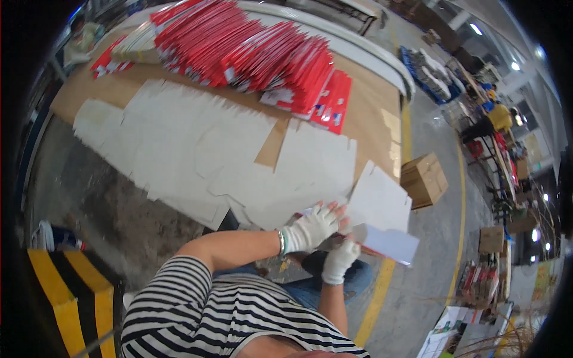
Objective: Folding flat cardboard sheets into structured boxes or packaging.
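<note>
Gloved fingers (341,225) on flat white die-cut carton (382,206)

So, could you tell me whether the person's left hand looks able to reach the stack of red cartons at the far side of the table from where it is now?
Probably not without leaning or stepping in. The left hand rests on the white flat sheets at the near edge, while the red cartons lie well beyond them. Nothing blocks the way; it is only the distance.

Torso: short-sleeved top, black-and-white horizontal stripes | Legs: blue denim trousers | Left hand (313,228): white knitted work glove, green-edged cuff, thin band at wrist | Right hand (340,261): matching white knitted glove | Forearms: uncovered, no sleeves
</note>
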`<action>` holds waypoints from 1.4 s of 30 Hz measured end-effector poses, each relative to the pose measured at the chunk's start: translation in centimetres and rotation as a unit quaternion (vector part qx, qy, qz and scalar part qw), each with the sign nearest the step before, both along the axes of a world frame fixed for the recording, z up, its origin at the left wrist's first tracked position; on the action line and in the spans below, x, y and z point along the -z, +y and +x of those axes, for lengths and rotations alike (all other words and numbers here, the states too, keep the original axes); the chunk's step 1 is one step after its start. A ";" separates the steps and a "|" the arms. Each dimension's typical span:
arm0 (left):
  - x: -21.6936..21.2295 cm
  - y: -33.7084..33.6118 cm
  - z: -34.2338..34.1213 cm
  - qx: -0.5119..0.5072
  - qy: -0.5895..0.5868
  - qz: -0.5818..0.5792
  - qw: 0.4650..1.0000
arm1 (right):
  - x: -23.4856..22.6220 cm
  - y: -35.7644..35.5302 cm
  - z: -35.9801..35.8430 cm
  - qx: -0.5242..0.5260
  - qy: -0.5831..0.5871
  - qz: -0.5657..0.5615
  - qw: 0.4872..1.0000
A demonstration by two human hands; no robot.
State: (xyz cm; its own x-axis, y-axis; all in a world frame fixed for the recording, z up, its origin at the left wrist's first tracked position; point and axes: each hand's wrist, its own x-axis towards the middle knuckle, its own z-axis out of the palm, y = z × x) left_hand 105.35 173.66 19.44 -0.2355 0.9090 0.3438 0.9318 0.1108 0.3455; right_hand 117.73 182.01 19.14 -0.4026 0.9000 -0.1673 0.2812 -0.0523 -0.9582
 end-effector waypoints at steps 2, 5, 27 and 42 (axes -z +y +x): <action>0.3 -0.5 -1.1 -0.079 0.049 -0.064 0.994 | 0.0 2.6 -0.1 0.029 0.016 0.038 0.999; 3.0 -0.8 -1.4 -0.106 0.041 -0.053 0.992 | -3.1 1.4 -2.0 -0.007 0.168 0.084 0.982; -2.0 -14.1 -12.2 -0.038 -0.055 -0.066 0.996 | -2.3 9.8 -1.3 -0.180 0.069 0.274 0.942; 1.3 -11.9 -14.5 -0.068 -0.353 0.072 0.930 | 1.4 10.5 1.1 -0.206 -0.012 0.342 0.917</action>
State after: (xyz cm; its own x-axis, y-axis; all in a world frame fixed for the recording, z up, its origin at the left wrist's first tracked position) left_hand 90.90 161.76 18.15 -0.5584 0.8106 0.1762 0.4475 0.1155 0.8868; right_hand 118.87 192.46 17.70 -0.7355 0.5705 0.3655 0.1638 0.6732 -0.7211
